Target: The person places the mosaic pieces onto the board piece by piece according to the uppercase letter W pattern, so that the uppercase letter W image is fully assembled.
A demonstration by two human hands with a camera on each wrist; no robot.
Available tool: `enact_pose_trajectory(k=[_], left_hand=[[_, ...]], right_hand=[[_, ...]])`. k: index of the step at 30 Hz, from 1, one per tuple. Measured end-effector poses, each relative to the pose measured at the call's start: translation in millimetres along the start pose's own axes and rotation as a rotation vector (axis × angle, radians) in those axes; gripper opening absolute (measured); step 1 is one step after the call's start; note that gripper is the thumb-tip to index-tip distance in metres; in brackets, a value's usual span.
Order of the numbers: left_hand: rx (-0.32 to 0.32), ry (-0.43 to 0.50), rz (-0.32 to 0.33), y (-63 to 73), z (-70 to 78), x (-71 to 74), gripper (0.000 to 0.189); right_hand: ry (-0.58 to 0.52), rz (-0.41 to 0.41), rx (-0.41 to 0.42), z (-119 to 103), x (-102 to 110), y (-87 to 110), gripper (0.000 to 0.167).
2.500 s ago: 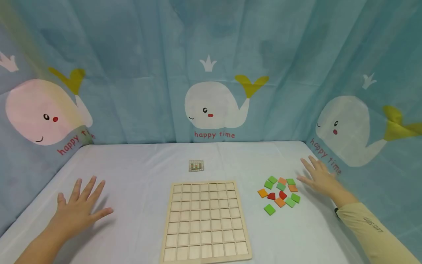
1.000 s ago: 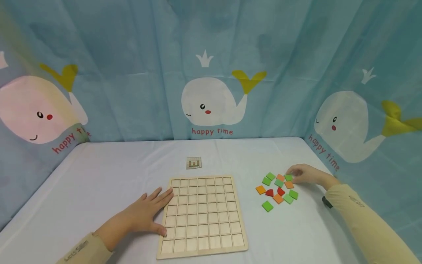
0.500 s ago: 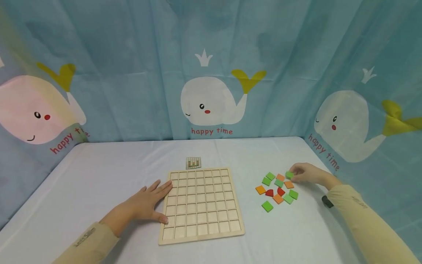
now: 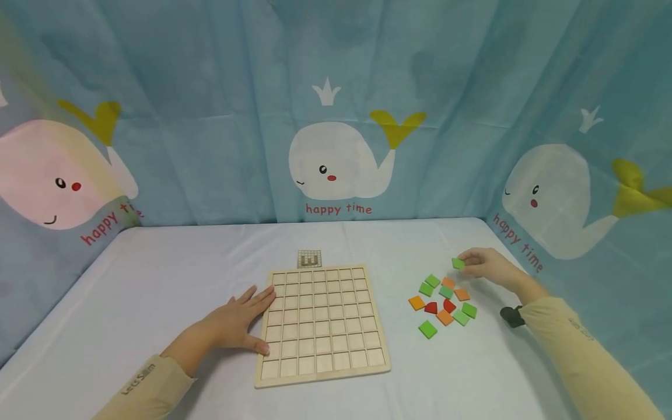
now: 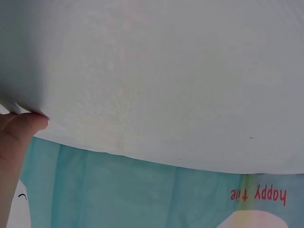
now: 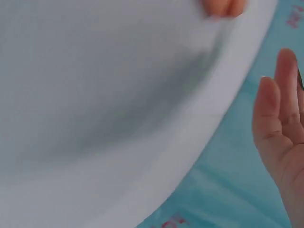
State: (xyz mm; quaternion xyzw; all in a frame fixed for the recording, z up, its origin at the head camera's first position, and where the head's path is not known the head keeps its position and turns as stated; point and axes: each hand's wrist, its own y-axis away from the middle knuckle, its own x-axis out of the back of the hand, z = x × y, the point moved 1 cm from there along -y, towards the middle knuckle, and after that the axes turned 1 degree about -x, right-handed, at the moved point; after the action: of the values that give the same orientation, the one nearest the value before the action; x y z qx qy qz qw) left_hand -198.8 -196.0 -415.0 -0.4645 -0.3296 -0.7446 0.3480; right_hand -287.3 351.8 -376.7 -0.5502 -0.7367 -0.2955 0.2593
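Note:
My left hand (image 4: 231, 322) lies spread along the left edge of a wooden grid board (image 4: 322, 378), fingertips and thumb over its rim. In the left wrist view part of the left hand (image 5: 21, 130) shows at the left edge, the board hidden there. Between thumb and fingers, my right hand (image 4: 488, 267) pinches a green square tile (image 4: 458, 263), held behind a loose group of tiles. The right wrist view shows the right hand (image 6: 280, 118) at the right; the tile is hard to make out there. A small pattern card (image 4: 309, 259) lies just behind the board.
Several green tiles (image 4: 427, 329), orange tiles (image 4: 445, 317) and two red quarter-round pieces (image 4: 431, 308) lie right of the board on the white tablecloth (image 4: 210, 262). A dark object (image 4: 511, 317) shows at the right wrist. A blue whale-print curtain (image 4: 220, 146) encloses the table.
My left hand has come from the left onto the board, which has slid away from me up to the card. The right hand has moved to the tiles and lifted a green one.

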Motion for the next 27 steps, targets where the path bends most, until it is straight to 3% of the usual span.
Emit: enact_pose_trajectory(k=[7, 17, 22, 27], left_hand=[[0.001, 0.007, 0.001, 1.2, 0.7, 1.1, 0.116], [0.005, 0.019, -0.001, 3.2, 1.0, 0.0, 0.116], [0.009, 0.018, -0.001, 3.5, 3.3, 1.8, 0.115], [0.017, 0.003, -0.001, 1.1, 3.6, 1.3, 0.115]], right_hand=[[-0.215, 0.039, 0.022, -30, -15, -0.4, 0.050], [-0.564, -0.011, -0.073, -72, -51, -6.7, 0.057], [-0.642, -0.057, -0.062, -87, -70, -8.2, 0.054], [-0.661, -0.044, -0.095, -99, -87, -8.3, 0.050]])
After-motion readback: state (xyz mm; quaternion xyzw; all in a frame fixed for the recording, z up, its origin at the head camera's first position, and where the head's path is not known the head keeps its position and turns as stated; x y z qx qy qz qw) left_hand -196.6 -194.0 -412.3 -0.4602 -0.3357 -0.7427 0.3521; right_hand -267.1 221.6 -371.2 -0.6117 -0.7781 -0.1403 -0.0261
